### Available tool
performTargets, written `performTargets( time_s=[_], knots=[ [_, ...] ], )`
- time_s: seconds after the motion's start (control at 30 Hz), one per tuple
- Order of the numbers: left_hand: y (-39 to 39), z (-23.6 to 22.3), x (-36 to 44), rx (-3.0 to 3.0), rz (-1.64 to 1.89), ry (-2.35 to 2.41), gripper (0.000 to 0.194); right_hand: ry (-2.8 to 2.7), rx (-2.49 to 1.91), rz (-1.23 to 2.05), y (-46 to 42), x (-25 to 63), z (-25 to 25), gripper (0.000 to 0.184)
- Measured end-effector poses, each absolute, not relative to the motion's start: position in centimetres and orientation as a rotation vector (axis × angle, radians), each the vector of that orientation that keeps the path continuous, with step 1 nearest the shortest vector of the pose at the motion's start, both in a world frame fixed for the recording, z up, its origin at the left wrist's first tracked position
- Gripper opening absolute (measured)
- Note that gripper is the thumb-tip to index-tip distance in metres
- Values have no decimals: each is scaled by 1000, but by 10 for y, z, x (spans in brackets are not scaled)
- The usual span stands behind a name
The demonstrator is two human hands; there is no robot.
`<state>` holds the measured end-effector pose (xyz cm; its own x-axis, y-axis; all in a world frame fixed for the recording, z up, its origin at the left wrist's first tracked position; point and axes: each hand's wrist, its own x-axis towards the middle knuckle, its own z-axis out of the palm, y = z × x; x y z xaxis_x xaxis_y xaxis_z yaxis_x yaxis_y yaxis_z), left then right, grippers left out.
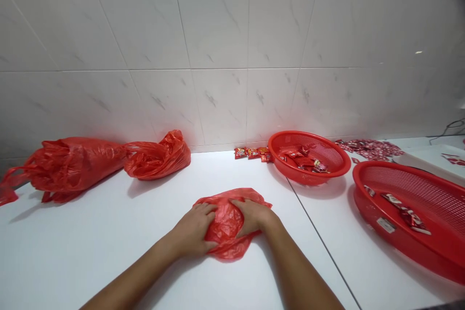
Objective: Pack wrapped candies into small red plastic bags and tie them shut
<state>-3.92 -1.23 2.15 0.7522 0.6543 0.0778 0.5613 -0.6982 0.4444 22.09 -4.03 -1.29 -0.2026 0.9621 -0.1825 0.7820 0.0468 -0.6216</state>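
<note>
A crumpled red plastic bag (225,222) lies on the white table in front of me, its mouth spread wide and its thin film wrinkled in the middle. My left hand (196,230) grips the bag's left side, with the fingers over the rim and the thumb low near the front edge. On the opposite side, my right hand (253,216) holds the bag with fingers curled inward over its rim. Parts of the film under both palms are hidden. Nothing can be made out inside the bag except folds of red plastic.
Two bunched red plastic bags, a big bundle (78,164) and a smaller bag (160,157), lie back left. Small red packets (250,153) sit by the tiled wall. A round red basket (308,177) and a larger red basket (395,240) hold packets. More packets (374,149) lie behind.
</note>
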Motion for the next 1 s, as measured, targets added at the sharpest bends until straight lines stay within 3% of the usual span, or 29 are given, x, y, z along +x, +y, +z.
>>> performTargets(
  time_s=[0.2, 0.33, 0.53, 0.7, 0.77, 0.9, 1.0],
  knots=[
    [20, -1, -71, 2299, 563, 1020, 69, -2020, -1493, 817, -44, 211, -3, 81],
    [21, 1, -74, 2466, 457, 901, 61, -1931, -1522, 722, -43, 198, -6, 60],
    [23, 1, -74, 2555, 487, 1071, 25, -1901, -1605, 760, -41, 206, -9, 62],
    [32, -11, -72, 2564, 568, 1283, 41, -1955, -1568, 754, -40, 207, -7, 77],
    [32, -14, -70, 2597, 584, 1298, 36, -1942, -1534, 691, -38, 203, -7, 67],
    [31, -15, -71, 2624, 585, 1262, 23, -1841, -1488, 608, -37, 195, -9, 29],
    [31, -18, -75, 2644, 605, 1088, 46, -1913, -1488, 623, -38, 191, -11, 29]
  ],
)
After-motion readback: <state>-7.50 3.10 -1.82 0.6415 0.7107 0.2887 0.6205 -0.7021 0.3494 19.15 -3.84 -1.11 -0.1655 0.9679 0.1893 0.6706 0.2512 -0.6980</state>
